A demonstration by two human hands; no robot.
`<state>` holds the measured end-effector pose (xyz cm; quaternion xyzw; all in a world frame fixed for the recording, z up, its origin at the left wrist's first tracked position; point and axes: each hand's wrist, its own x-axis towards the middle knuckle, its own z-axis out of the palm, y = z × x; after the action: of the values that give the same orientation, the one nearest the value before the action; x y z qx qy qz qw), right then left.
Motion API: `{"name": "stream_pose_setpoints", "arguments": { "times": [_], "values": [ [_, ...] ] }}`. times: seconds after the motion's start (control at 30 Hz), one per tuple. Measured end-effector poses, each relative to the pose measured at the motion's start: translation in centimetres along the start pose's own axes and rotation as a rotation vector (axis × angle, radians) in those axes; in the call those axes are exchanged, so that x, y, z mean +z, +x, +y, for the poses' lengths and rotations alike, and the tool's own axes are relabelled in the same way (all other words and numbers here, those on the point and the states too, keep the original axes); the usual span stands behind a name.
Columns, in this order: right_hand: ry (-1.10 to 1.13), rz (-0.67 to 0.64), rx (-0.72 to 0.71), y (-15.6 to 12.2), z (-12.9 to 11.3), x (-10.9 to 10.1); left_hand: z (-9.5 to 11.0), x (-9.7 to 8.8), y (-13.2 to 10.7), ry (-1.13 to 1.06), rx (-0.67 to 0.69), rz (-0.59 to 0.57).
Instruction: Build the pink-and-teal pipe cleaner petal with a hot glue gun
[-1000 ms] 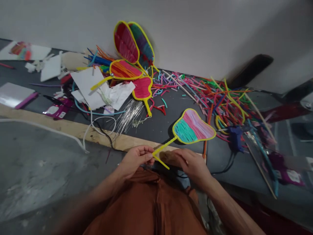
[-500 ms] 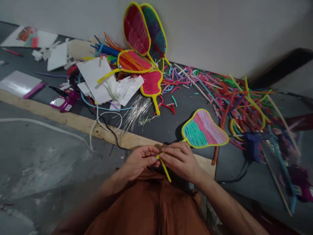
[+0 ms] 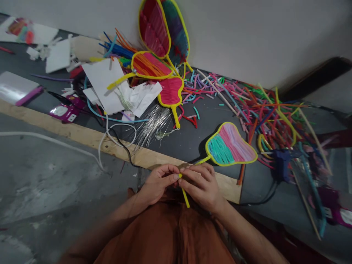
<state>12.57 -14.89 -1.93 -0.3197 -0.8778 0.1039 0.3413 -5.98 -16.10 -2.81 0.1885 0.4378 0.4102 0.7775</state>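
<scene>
The little fan [image 3: 231,145] is sitting low over the dark counter [image 3: 189,141], just beyond the person's knuckles. It is showing a rounded, heart-like face packed with fuzzy strands running in bands of teal, pink and pale lilac, all ringed by a bright yellow fuzzy border. Its yellow stem [image 3: 186,196] is running down from that border into the two hands. The left hand [image 3: 159,183] is curling closed and pinching the stem with thumb and fingertips, and the right hand [image 3: 202,185] is closing round it from the other side, so that a short tail is sticking out below. Both hands are hovering over the pale wooden strip [image 3: 90,137] edging the counter. Further out, a tangled heap of loose fuzzy sticks [image 3: 264,110] in red, green, orange and pink is sprawling to the right. A blue tool [image 3: 280,165], blurred, is lying at its edge. A bundle of clear filaments [image 3: 154,126] is fanning out to the left beside crumpled white paper [image 3: 104,86]. Two taller fans [image 3: 162,31] are leaning upright against the pale wall [image 3: 247,36].
</scene>
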Motion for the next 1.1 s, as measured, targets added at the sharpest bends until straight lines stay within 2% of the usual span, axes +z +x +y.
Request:
{"name": "stream_pose_setpoints", "arguments": {
  "times": [0.1, 0.23, 0.37, 0.63, 0.7, 0.9, 1.0, 1.1],
  "values": [
    [0.046, 0.004, 0.067, 0.8, -0.2, 0.0, -0.2, 0.2, 0.0, -0.029, -0.009, 0.045],
    [0.146, -0.015, 0.255, 2.0, -0.4, -0.1, -0.2, 0.4, -0.1, -0.005, 0.020, 0.103],
    [0.190, -0.055, 0.361, 2.7, -0.4, 0.1, -0.4, 0.1, -0.1, 0.100, 0.074, 0.100],
    [0.176, -0.014, 0.540, 3.1, -0.3, 0.9, -0.8, -0.5, 0.0, 0.239, 0.119, 0.111],
    [0.174, -0.036, 0.501, 3.2, -0.2, 1.0, -0.8, -0.6, 0.0, 0.247, 0.132, 0.114],
    [0.109, -0.119, 0.246, 2.9, 0.2, 0.6, -0.6, -0.4, 0.0, 0.226, 0.146, 0.136],
    [0.116, -0.155, 0.227, 2.6, 0.4, 0.5, -0.4, -0.1, -0.1, 0.247, 0.176, 0.166],
    [0.103, -0.169, 0.242, 2.4, 0.6, 0.6, 0.1, 0.4, -0.3, 0.414, 0.216, 0.213]
  ]
}}
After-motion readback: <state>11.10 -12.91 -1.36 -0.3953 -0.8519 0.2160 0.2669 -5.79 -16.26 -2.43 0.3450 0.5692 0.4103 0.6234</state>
